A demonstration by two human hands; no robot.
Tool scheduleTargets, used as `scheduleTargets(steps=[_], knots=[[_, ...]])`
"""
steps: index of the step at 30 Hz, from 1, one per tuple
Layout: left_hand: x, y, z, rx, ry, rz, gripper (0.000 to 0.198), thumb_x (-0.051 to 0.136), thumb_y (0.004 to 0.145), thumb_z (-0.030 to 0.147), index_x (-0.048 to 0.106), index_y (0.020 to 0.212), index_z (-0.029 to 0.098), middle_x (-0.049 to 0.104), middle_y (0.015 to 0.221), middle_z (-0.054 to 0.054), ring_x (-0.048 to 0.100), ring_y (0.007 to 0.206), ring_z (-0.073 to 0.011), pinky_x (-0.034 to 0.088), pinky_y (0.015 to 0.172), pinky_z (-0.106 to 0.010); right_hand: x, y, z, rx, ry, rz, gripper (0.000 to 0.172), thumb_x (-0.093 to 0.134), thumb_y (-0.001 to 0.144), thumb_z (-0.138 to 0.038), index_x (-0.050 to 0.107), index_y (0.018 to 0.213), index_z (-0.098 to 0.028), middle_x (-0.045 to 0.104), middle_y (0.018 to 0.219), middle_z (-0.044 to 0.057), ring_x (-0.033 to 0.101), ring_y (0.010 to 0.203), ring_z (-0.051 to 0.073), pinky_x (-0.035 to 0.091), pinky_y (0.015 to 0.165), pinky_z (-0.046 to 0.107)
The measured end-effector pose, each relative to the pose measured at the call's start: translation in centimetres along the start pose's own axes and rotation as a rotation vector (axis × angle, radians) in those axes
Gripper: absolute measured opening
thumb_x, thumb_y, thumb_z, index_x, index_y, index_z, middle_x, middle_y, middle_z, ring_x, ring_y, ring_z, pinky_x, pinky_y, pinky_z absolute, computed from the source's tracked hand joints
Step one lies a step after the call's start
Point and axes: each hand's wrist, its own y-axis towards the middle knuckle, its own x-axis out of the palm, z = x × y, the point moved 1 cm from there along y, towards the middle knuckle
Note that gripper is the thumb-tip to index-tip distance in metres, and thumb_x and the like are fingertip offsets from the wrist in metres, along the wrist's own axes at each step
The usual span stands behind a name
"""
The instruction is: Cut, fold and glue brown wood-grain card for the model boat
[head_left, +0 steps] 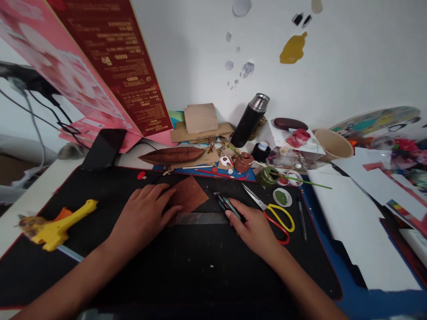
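My left hand [144,214] lies flat with fingers stretched out, pressing on a brown sheet [191,193] and the left end of a clear ruler [203,218] on the black mat [187,262]. My right hand [252,226] is closed around a green-and-black craft knife [226,205], whose tip sits at the right end of the ruler beside the brown sheet's corner.
Yellow-and-red scissors [274,213] lie just right of my right hand, a pen [302,220] beyond them. A yellow glue gun [58,226] rests at the left. At the back stand a brown boat model [173,155], a black flask [250,119], paint pots, a phone [104,149] and white paper [360,218].
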Motion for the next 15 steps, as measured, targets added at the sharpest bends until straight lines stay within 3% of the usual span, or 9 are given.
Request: scheduleTargets(steps=[4, 8, 11, 15], knots=[[-0.4, 0.1, 0.6, 0.135, -0.159, 0.084, 0.036, 0.052, 0.107, 0.041, 0.072, 0.127, 0.019, 0.073, 0.132, -0.011, 0.063, 0.122, -0.0319, 0.049, 0.101, -0.048, -0.4, 0.5, -0.3, 0.031, -0.031, -0.073, 0.039, 0.052, 0.105, -0.041, 0.069, 0.135, -0.023, 0.082, 0.095, 0.005, 0.077, 0.077, 0.021, 0.059, 0.071, 0.031], [0.5, 0.4, 1.4, 0.272, -0.222, 0.050, 0.032, 0.051, 0.108, 0.036, 0.073, 0.127, 0.022, 0.074, 0.130, -0.008, 0.063, 0.126, -0.0292, 0.050, 0.103, -0.045, -0.7, 1.3, -1.5, 0.009, -0.079, -0.139, 0.039, 0.053, 0.105, -0.039, 0.069, 0.137, -0.025, 0.080, 0.118, 0.007, 0.078, 0.103, 0.026, 0.060, 0.089, 0.039], [1.5, 0.3, 1.5, 0.272, -0.210, 0.052, 0.032, 0.050, 0.108, 0.034, 0.073, 0.124, 0.019, 0.074, 0.129, -0.011, 0.064, 0.124, -0.0306, 0.052, 0.101, -0.046, -0.7, 2.3, -2.6, -0.031, -0.125, -0.192, 0.037, 0.055, 0.104, -0.036, 0.069, 0.137, -0.027, 0.077, 0.129, 0.007, 0.075, 0.113, 0.028, 0.059, 0.098, 0.045], [2.6, -0.2, 1.6, 0.211, -0.239, 0.063, 0.032, 0.052, 0.106, 0.032, 0.072, 0.127, 0.019, 0.072, 0.131, -0.013, 0.064, 0.125, -0.0321, 0.053, 0.102, -0.049, -0.3, 3.9, -3.8, -0.106, -0.251, -0.209, 0.037, 0.056, 0.104, -0.033, 0.068, 0.138, -0.025, 0.078, 0.127, 0.008, 0.075, 0.112, 0.030, 0.060, 0.096, 0.046]])
